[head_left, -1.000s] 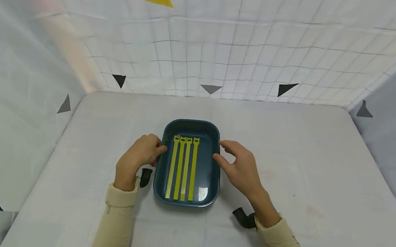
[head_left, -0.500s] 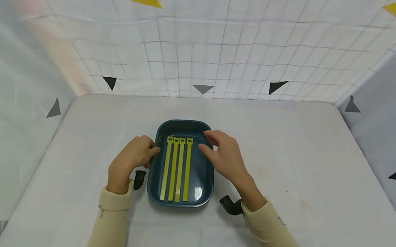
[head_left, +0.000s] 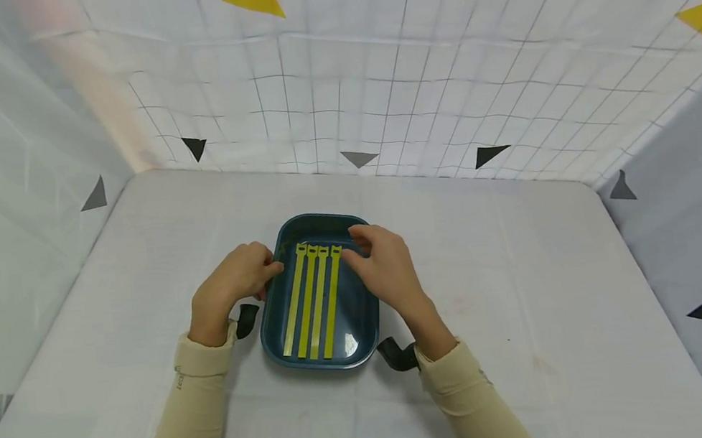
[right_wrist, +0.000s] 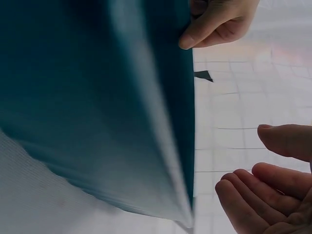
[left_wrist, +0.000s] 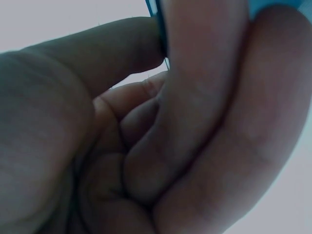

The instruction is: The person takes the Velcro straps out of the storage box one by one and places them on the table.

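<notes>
A dark teal tray (head_left: 315, 364) lies in the middle of the white table. Several yellow straps (head_left: 316, 301) lie side by side in it, with their slotted heads at the far end. My left hand (head_left: 234, 281) grips the tray's left rim; in the left wrist view the fingers (left_wrist: 195, 122) are curled, with the blue rim (left_wrist: 157, 14) between thumb and finger. My right hand (head_left: 382, 267) hovers over the tray's right side, fingertips close to the head of the rightmost strap. In the right wrist view its fingers (right_wrist: 263, 195) are loosely bent and hold nothing beside the tray wall (right_wrist: 97, 97).
The table (head_left: 529, 300) is covered with white cloth, its far corners rounded. Grid-patterned white sheets (head_left: 437, 57) with black, grey and yellow triangles stand behind and on both sides. Black wrist mounts (head_left: 395, 355) sit under both cuffs.
My right hand has moved left from outside the tray's right rim to above the tray, near the strap heads. The left hand has kept its hold on the left rim.
</notes>
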Demonstrator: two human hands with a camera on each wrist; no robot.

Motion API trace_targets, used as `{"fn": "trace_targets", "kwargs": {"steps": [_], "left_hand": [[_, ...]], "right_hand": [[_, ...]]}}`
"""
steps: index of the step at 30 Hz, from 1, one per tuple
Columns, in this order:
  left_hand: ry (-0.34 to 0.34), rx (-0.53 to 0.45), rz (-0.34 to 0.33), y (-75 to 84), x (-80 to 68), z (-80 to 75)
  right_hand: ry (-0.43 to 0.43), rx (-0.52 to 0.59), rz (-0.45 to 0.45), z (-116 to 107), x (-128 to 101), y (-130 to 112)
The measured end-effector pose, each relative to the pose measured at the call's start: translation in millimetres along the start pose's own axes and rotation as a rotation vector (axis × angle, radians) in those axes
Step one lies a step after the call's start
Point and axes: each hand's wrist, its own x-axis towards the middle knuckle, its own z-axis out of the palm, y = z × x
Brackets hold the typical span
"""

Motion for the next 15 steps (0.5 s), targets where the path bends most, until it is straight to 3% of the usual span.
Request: {"fn": "trace_targets", "kwargs": {"steps": [8, 15], "left_hand": [[-0.002, -0.001, -0.002, 0.3, 1.0, -0.1], [-0.003, -0.005, -0.002, 0.0, 1.3, -0.3]], "right_hand": [[-0.039, 0.030, 0.067, 0.8, 6.2, 8.4], [-0.036, 0.047, 0.051, -2.4, 10.7, 5.3]]}}
